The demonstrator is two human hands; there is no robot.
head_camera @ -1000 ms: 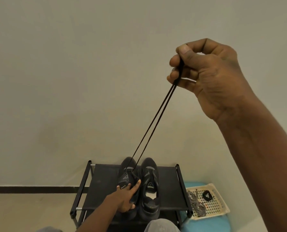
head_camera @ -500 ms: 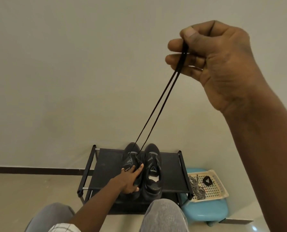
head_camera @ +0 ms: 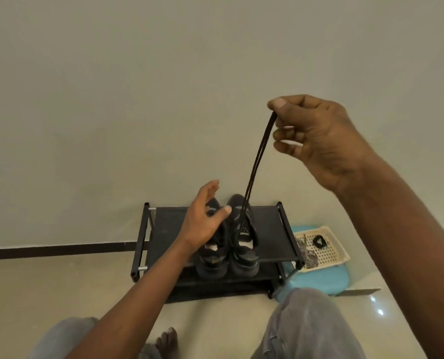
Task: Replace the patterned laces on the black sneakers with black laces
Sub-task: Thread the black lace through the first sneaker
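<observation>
The black lace (head_camera: 257, 161) runs as two strands from the lower eyelets of one of the black sneakers (head_camera: 227, 237) up to the right hand (head_camera: 316, 141), which pinches both strands together between thumb and forefinger, well above the shoes. The strands hang close together and fairly straight, so the ends look evened out. Which shoe they enter is hard to say, because they drop along the gap between the pair, though they seem to end on the shoe farther from the left hand (head_camera: 202, 218).

That hand hovers over the other sneaker with fingers spread and nothing in it; whether it touches the shoe cannot be told.

Both sneakers stand side by side, toes toward the wall, on the top shelf of the black shoe rack (head_camera: 267, 229). Neither shows any patterned lace, and their upper eyelets appear bare.

Beside the rack, a cream basket (head_camera: 329, 252) rests on a light blue stool (head_camera: 322, 278). In it, on the side nearest the rack, lie the patterned laces (head_camera: 306, 255), and just past them a small coiled bundle of black lace (head_camera: 319, 240).

By my reading, removal of the old laces is finished. The new lacing has only begun: one black lace is threaded through the bottom holes and needs crossing upward through the rest. The second sneaker appears unlaced, and the coiled bundle is probably meant for it.
</observation>
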